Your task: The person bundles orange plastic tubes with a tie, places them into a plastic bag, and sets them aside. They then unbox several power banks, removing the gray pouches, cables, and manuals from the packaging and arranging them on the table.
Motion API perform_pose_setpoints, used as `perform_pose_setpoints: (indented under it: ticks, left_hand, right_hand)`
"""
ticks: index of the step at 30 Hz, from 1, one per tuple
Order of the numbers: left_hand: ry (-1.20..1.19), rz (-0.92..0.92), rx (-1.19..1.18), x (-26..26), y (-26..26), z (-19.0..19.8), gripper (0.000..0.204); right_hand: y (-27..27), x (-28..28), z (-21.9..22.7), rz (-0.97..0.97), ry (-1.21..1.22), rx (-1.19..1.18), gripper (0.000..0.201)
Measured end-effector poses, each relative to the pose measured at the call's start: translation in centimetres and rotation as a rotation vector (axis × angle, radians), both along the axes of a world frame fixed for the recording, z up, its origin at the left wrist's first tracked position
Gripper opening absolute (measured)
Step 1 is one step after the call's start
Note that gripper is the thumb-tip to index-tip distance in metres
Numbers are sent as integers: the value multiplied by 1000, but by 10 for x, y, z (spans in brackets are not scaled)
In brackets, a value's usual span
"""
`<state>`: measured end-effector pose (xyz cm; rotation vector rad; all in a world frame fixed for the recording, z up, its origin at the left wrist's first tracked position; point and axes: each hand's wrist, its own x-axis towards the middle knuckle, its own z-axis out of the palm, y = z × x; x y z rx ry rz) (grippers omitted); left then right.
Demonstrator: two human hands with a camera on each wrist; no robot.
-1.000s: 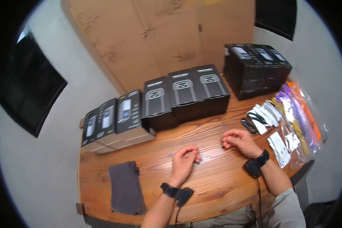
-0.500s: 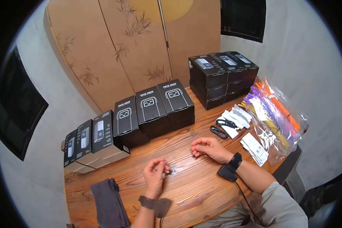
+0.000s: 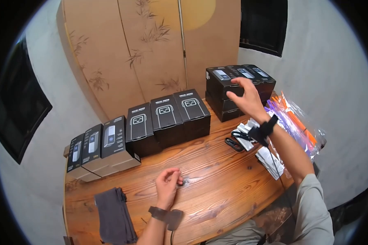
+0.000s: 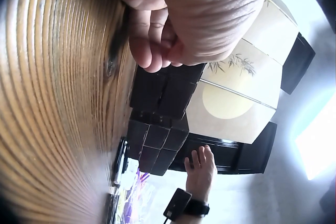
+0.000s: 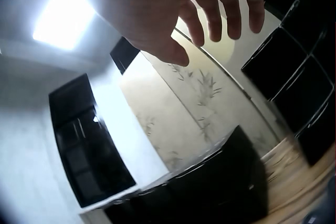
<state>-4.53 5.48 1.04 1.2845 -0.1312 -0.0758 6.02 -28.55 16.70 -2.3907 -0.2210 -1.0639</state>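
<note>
My right hand (image 3: 248,100) is raised over the table with thumb and fingers spread, holding nothing. In the head view it overlaps the stack of black boxes (image 3: 216,90) at the back right. Its fingers (image 5: 212,22) are apart and slightly bent in the right wrist view, with the dark box stack beside them. Low over the front of the wooden table, my left hand (image 3: 167,188) hangs with loosely curled fingers and nothing in it. Several black boxes with a smiling-face drawing (image 3: 166,118) stand in a row beyond it.
Product boxes with pale sides (image 3: 110,163) stand at the left of the row. A folded dark grey cloth (image 3: 113,216) lies at the front left. On the right are black cables (image 3: 233,144), white packets (image 3: 269,162) and clear bags of coloured sticks (image 3: 298,126).
My right hand has risen from the table's middle toward the back-right box stack, and its fingers have spread. The left hand stays low over the table. The head view has turned rightward.
</note>
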Motion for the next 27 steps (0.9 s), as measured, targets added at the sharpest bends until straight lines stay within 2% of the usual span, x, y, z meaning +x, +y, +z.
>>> perform_pose_setpoints:
  ticks: [1,3,4,7,11,17,18,21,27]
  left_hand:
    - [4,-1,-12,0,0,0,10]
    - [10,-2,-32,0,0,1,11]
    - [6,-5,-34,1,1,0,11]
    - [6,-21,-37,1,0,-2,11]
    - [6,-40,-21,2,0,-1,11]
    - [-2,-48,-17,3,1,-5,12]
    - [-4,-49,-20,3,1,-6,12]
    - [-4,-51,-18,3,0,-6,12]
    - [-17,-57,17,3,0,-5,12]
  right_hand:
    - [-2,13,2,-92,-4,-84,54]
    - [-2,31,2,-260,123,-87,66]
    - [-4,42,1,-258,182,-41,73]
    - [-2,58,-10,-360,253,14,78]
    - [7,65,-13,-339,236,33,75]
    - [8,68,-13,-470,254,-51,73]
    - [5,70,-14,-419,216,-22,73]
    - [4,72,-14,-470,234,-62,70]
    - [17,67,-4,-455,281,-31,71]
